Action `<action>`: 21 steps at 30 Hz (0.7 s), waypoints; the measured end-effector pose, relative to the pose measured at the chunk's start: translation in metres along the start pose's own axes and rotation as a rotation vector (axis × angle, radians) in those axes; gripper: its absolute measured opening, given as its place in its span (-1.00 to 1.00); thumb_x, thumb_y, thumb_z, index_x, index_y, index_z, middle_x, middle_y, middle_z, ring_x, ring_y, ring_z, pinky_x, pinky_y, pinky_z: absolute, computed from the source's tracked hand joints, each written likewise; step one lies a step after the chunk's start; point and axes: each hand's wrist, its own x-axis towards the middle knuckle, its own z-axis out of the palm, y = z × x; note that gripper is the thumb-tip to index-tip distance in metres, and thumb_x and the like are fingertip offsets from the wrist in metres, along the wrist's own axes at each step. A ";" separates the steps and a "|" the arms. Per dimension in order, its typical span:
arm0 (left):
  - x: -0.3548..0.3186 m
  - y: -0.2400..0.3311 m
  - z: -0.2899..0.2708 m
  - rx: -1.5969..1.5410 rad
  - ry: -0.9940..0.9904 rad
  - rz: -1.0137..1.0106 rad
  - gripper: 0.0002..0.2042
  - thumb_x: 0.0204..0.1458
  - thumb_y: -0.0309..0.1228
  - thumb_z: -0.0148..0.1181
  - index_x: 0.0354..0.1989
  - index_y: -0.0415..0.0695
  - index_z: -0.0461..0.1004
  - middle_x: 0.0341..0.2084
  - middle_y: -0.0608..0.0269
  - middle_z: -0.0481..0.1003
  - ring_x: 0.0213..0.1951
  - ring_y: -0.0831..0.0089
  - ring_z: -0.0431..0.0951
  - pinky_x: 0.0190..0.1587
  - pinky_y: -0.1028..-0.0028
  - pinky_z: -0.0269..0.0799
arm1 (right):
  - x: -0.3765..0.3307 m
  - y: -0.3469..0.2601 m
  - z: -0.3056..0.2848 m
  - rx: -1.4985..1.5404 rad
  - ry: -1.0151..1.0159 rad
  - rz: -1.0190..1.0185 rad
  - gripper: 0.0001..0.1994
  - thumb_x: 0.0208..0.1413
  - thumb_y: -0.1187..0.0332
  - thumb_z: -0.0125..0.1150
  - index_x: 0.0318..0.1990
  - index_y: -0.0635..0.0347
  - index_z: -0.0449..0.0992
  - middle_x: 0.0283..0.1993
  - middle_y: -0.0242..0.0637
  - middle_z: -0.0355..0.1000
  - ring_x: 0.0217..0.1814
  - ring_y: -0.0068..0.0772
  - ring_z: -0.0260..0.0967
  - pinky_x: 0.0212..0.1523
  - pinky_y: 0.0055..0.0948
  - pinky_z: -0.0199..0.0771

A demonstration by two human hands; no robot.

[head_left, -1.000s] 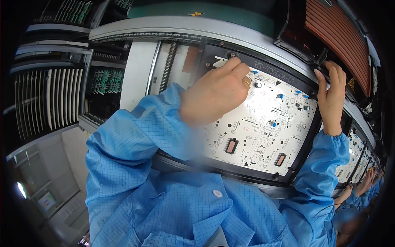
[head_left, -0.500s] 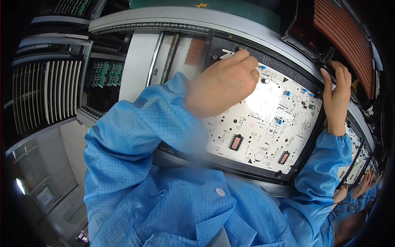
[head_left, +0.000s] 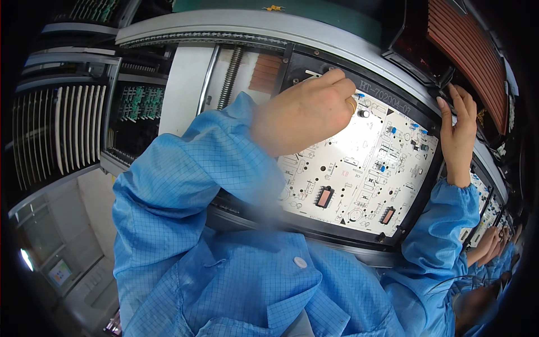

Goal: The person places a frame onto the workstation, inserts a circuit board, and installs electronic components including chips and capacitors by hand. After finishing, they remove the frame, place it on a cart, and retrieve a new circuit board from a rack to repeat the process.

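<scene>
A white circuit board (head_left: 314,174) lies in a black carrier frame (head_left: 418,210). Blue capacitors, a round black-and-silver capacitor (head_left: 364,114) and two dark chips with pinkish tops, one of them a larger chip (head_left: 324,196), stand on it. Over the board's upper left, my left hand (head_left: 309,109) has its fingers bent together in a pinch by the frame's top edge. The fingertips are turned away, so what they hold cannot be seen. Beyond the frame's right side is my right hand (head_left: 461,132), thumb and fingers apart, fingertips close to a dark box (head_left: 415,48).
A metal rail (head_left: 236,22) runs along the far side. Left of the carrier are a threaded rod (head_left: 230,76) and a rack of upright boards (head_left: 81,126). A stack of brown ribbed strips (head_left: 469,50) stands far right. Below it, another person's hands (head_left: 488,245) work over another board.
The whole view has shifted slightly. My left hand stays pinched at nearly the same place on the board, and my right hand has barely moved. The other person's hands at the right have moved.
</scene>
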 end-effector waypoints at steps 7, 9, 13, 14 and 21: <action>0.001 -0.001 -0.010 -0.311 0.103 -0.116 -0.90 -0.03 -0.52 0.22 -0.35 -0.26 0.52 -0.37 0.18 0.47 -0.23 0.27 0.49 -0.17 0.41 0.45 | -0.009 -0.053 -0.033 0.413 -0.015 0.081 -0.78 0.02 0.59 0.23 -0.14 0.30 0.49 -0.16 -0.18 0.46 -0.13 -0.30 0.40 -0.08 -0.43 0.37; -0.001 0.003 -0.019 -0.547 0.117 -0.220 -0.92 -0.03 -0.52 0.27 -0.37 -0.25 0.55 -0.40 0.17 0.51 -0.33 0.31 0.53 -0.29 0.41 0.46 | -0.014 -0.087 -0.040 0.712 -0.146 0.139 -0.82 -0.06 0.62 0.28 -0.25 0.31 0.52 -0.24 -0.20 0.47 -0.24 -0.39 0.38 -0.21 -0.48 0.39; 0.001 0.015 -0.031 -0.776 0.058 -0.310 -0.92 -0.09 -0.56 0.29 -0.40 -0.26 0.56 -0.45 0.20 0.53 -0.35 0.39 0.54 -0.31 0.48 0.45 | -0.019 -0.120 -0.039 0.792 -0.275 0.162 -0.85 -0.05 0.56 0.31 -0.29 0.32 0.50 -0.31 -0.18 0.45 -0.33 -0.28 0.41 -0.29 -0.44 0.44; 0.000 0.018 -0.035 -0.770 0.064 -0.303 -0.92 -0.09 -0.56 0.29 -0.40 -0.26 0.56 -0.45 0.20 0.53 -0.35 0.39 0.54 -0.31 0.48 0.45 | -0.017 -0.124 -0.038 0.795 -0.274 0.156 -0.85 -0.04 0.56 0.30 -0.29 0.31 0.50 -0.32 -0.19 0.45 -0.33 -0.28 0.41 -0.30 -0.44 0.44; -0.006 0.031 -0.042 -0.857 0.118 -0.349 -0.91 -0.09 -0.55 0.30 -0.38 -0.25 0.57 -0.43 0.21 0.54 -0.34 0.46 0.54 -0.26 0.52 0.46 | -0.018 -0.134 -0.040 0.844 -0.278 0.134 -0.92 -0.01 0.58 0.26 -0.33 0.29 0.51 -0.34 -0.20 0.47 -0.30 -0.23 0.43 -0.29 -0.41 0.43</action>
